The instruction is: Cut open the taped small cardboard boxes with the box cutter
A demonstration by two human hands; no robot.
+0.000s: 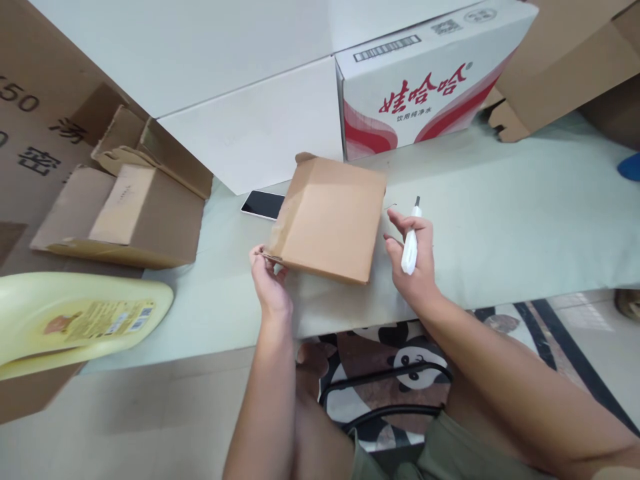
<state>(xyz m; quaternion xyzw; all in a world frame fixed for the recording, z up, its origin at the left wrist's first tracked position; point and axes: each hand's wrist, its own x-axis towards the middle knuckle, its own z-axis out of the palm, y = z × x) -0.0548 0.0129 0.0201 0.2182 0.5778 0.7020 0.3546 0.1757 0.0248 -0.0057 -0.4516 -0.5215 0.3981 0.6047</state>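
My left hand (270,283) is closed on the lower left corner of a small brown cardboard box (333,220), fingers at its flap edge. The box rests tilted on the pale green tablecloth. To the right of it is my right hand (417,260), with a slim white box cutter (409,250) held against the palm. The cutter's dark grey tip points away from me. My right thumb and forefinger are apart, close to the box's right side but not touching it. Partly hidden behind the box lies a phone (262,205) with a dark screen.
An opened cardboard box (165,220) stands at left, with a pale yellow plastic bottle (115,317) nearer me. White cartons (255,127) and a red-and-white water carton (425,93) line the back. More cardboard (560,67) sits at far right. The tablecloth's (510,220) front edge is close to my knees.
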